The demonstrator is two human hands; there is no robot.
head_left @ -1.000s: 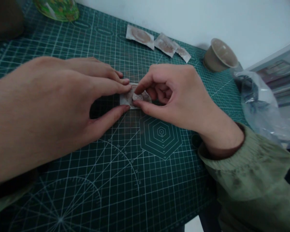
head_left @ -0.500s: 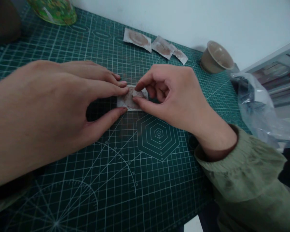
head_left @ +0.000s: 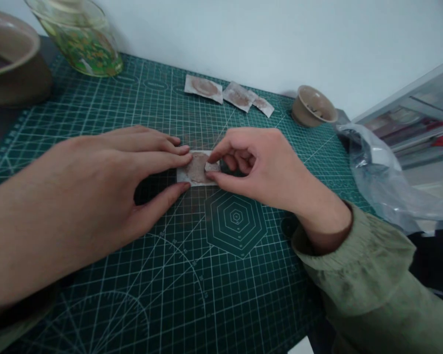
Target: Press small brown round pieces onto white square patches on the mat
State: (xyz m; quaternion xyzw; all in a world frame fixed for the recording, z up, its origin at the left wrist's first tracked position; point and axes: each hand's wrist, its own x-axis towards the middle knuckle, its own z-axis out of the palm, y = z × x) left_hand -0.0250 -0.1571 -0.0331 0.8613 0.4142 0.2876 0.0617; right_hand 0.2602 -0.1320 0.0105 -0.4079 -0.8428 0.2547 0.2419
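Head view: a small patch (head_left: 196, 168) lies flat on the green cutting mat (head_left: 140, 275) that covers the surface, near the middle of the frame, just above the printed hexagon (head_left: 236, 218). The left hand (head_left: 96, 191) comes in from 9 o'clock, spread wide and flat, its fingertips pressing the patch's left edge and its thumb touching the lower left corner. The right hand (head_left: 260, 164) comes in from 4 o'clock, curled nearly closed, with thumb and forefinger pinching a small pale tab at the patch's right side (whether the tab is lifted off I cannot tell). A green sleeve (head_left: 369, 275) covers the right forearm.

At 12 o'clock from the patch, three more patches (head_left: 227, 93) lie in a row near the wall. At 1 o'clock sits a small tan cup (head_left: 313, 105), and at 3 o'clock a clear plastic bag (head_left: 384, 177). At 10 o'clock stand a glass jar (head_left: 81, 39) and a brown bowl (head_left: 15, 64).
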